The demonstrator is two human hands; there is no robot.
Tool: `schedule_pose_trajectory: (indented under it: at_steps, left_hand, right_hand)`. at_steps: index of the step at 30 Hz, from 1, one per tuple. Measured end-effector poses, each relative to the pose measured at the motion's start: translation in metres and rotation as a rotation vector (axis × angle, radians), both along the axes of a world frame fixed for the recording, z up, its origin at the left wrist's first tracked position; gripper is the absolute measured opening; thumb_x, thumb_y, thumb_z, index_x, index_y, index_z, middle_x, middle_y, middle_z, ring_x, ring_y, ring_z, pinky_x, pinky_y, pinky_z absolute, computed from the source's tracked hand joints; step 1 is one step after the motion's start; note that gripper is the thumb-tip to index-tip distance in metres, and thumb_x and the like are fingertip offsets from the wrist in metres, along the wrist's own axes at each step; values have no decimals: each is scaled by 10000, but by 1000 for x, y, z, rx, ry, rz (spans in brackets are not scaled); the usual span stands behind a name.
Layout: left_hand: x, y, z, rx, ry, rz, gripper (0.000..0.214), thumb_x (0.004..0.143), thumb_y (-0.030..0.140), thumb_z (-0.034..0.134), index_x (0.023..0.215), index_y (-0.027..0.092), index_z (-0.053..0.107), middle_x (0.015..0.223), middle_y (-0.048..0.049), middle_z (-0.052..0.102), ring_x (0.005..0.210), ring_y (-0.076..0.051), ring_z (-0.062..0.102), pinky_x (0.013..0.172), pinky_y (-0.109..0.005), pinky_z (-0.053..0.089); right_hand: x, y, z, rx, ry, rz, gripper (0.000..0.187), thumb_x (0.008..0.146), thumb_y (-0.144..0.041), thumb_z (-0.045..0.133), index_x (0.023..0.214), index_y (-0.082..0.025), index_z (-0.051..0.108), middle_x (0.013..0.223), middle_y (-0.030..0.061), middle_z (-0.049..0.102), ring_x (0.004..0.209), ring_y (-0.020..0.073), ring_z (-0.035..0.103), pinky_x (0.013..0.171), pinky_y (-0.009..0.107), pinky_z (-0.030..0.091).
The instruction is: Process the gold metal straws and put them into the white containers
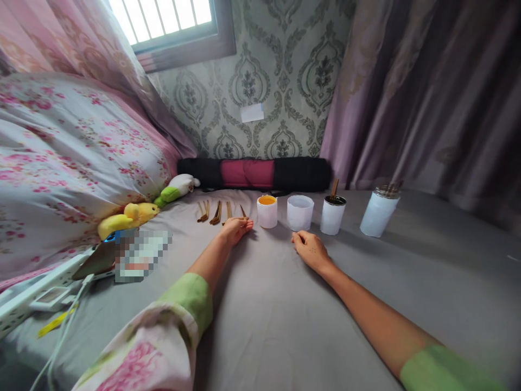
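Fingers slightly curled and apart, my left hand point(238, 229) rests on the grey sheet point(260, 304), just in front of a thin brown stick point(243, 209). Left of it lie small groups of brown sticks point(216, 213), partly covered by the hand at the nearest group. My right hand point(311, 250) is curled into a loose fist on the sheet, back upward, and nothing shows in it. Beyond the hands stand a white cup with an orange inside point(267, 216), a whitish cup point(300, 216) and a white-wrapped can with sticks point(332, 218).
A taller white-wrapped can point(378, 216) with sticks stands at the right. A black and maroon roll point(248, 174) lies against the wall. Plush toys point(140, 214), a power strip point(24, 298) with cables and a blurred item point(140, 255) are at the left.
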State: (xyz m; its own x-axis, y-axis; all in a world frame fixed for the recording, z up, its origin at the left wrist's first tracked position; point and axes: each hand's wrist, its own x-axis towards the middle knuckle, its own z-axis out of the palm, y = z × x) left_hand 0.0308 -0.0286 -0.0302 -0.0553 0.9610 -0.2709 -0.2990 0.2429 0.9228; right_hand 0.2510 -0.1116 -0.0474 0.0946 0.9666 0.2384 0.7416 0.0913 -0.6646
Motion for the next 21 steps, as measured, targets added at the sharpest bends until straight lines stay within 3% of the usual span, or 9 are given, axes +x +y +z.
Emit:
schedule_pose_trajectory:
  at_steps: [10, 21]
  left_hand:
    - [13, -25, -3, 7, -248, -34, 210, 739, -79, 417, 852, 39, 550, 643, -57, 569, 556, -64, 576, 566, -135, 500]
    - [32, -50, -3, 45, -334, -56, 169, 764, -31, 443, 842, 38, 576, 666, -67, 590, 551, -59, 565, 529, -132, 487]
  right_hand:
    - [0, 1, -1, 10, 1, 11, 348, 814, -397, 349, 716, -202, 619, 684, 22, 642, 599, 126, 539, 521, 218, 292]
    - [0, 1, -1, 12, 11, 8, 348, 803, -397, 356, 711, -195, 624, 661, 31, 633, 584, 129, 535, 523, 221, 308]
